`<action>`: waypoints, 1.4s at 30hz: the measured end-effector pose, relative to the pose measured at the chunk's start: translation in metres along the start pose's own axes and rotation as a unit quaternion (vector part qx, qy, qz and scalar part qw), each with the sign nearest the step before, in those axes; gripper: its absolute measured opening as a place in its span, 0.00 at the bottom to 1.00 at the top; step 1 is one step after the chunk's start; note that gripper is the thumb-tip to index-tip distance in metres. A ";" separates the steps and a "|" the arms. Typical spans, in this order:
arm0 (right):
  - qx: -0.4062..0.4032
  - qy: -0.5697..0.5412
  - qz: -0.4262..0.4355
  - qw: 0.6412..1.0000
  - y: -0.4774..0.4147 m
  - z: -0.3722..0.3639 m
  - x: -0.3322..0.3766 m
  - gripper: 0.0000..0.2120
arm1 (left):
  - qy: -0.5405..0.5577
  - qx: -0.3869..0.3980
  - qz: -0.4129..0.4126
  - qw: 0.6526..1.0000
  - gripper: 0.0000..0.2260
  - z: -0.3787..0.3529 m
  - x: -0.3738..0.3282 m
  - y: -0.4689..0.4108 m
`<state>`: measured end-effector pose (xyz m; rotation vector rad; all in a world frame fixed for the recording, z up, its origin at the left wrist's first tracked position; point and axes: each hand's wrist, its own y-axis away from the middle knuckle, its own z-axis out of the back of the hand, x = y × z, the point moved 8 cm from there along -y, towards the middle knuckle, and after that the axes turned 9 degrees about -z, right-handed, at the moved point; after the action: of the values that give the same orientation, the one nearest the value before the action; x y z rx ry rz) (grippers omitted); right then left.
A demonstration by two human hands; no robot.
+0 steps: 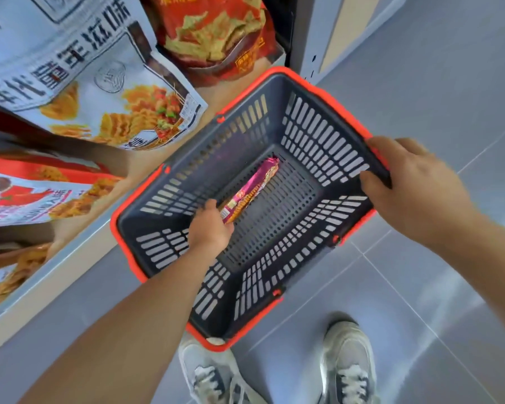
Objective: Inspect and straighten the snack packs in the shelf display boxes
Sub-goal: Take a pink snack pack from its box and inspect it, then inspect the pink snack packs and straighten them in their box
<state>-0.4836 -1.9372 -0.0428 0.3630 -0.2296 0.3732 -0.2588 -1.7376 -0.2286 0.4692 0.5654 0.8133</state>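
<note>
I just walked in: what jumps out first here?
A dark shopping basket with an orange rim fills the centre, held at its right edge by the right hand. Inside it, the left hand grips one end of a pink snack pack. Big snack bags crowd the shelf at left.

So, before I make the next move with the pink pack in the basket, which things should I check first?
1. Left hand grips the long pink foil snack pack: ok.
2. Right hand holds the dark grey plastic basket with orange rim: ok.
3. No other goods visible in the basket: ok.
4. Pack wrapper undamaged: cannot tell.
5. White printed snack bag straight on the shelf: cannot tell.
</note>
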 end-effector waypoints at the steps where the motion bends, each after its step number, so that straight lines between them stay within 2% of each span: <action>1: 0.000 -0.002 0.005 1.000 0.003 0.003 0.002 0.21 | -0.004 0.007 0.004 1.000 0.31 0.002 -0.001 0.001; 4: -0.006 -0.029 0.023 0.999 0.014 0.016 0.006 0.20 | -0.028 0.019 -0.001 0.999 0.33 0.017 -0.005 0.013; 7: -0.002 -0.096 0.015 0.995 0.029 0.041 0.010 0.14 | -0.007 -0.015 -0.048 0.999 0.21 0.053 -0.015 0.044; 10: 0.003 -0.118 0.016 0.993 0.052 0.079 0.022 0.11 | 0.084 -0.080 -0.085 0.990 0.10 0.115 -0.021 0.098; 12: 0.014 -0.127 0.022 0.992 0.070 0.108 0.038 0.11 | 0.134 -0.137 -0.091 0.977 0.05 0.169 -0.023 0.146; 15: 0.011 -0.146 0.043 0.988 0.102 0.163 0.071 0.10 | 0.175 -0.196 -0.057 0.963 0.06 0.251 -0.025 0.229; 18: 0.009 -0.168 0.053 0.984 0.136 0.236 0.107 0.10 | 0.179 -0.217 -0.048 0.958 0.07 0.335 -0.045 0.312; 24: -0.018 -0.228 0.136 0.964 0.214 0.406 0.194 0.11 | 0.155 -0.278 -0.117 0.941 0.08 0.503 -0.113 0.463; 26: -0.023 -0.258 0.167 0.951 0.238 0.457 0.218 0.13 | 0.185 -0.307 -0.126 0.925 0.09 0.551 -0.126 0.511; 32: -0.008 -0.347 0.243 0.906 0.288 0.578 0.275 0.11 | 0.156 -0.433 -0.172 0.871 0.08 0.667 -0.161 0.642; 35: -0.069 -0.341 0.318 0.882 0.311 0.648 0.305 0.12 | 0.130 -0.495 -0.197 0.836 0.07 0.721 -0.178 0.695; 38: -0.146 -0.340 0.403 0.837 0.337 0.709 0.340 0.11 | 0.087 -0.549 -0.224 0.801 0.08 0.771 -0.191 0.736; 42: -0.163 -0.360 0.435 0.809 0.351 0.762 0.387 0.12 | 0.020 -0.597 -0.258 0.759 0.08 0.833 -0.203 0.774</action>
<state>-0.3867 -1.8052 0.8665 0.0123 -1.2221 1.0830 -0.2642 -1.5739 0.9148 -0.8715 0.1000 0.4977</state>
